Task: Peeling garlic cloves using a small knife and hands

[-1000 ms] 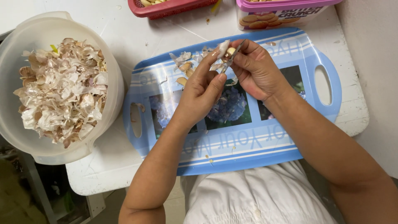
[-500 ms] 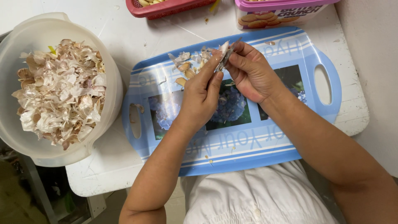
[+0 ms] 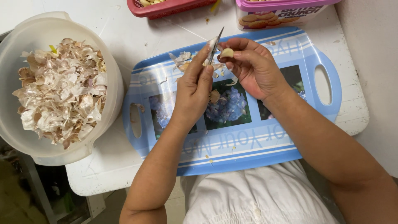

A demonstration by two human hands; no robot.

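Observation:
Both hands are raised over the far part of a blue tray (image 3: 290, 137) with a flower picture. My left hand (image 3: 194, 89) grips a small knife (image 3: 216, 40) whose blade points away from me, with a strip of skin against it. Just to the right of the blade, my right hand (image 3: 253, 68) pinches a peeled, pale garlic clove (image 3: 226, 52) in its fingertips. Loose garlic skins (image 3: 180, 59) lie on the tray under and to the left of the hands.
A large translucent white bowl (image 3: 105, 108) heaped with garlic skins (image 3: 60, 89) stands left of the tray. A red basket (image 3: 174, 7) and a pink-lidded biscuit tub (image 3: 286, 12) sit at the far edge. The white tabletop (image 3: 103, 174) ends close to my lap.
The hands have separated slightly. The clove now shows bare in my right fingertips, and the knife blade sticks out above my left fingers.

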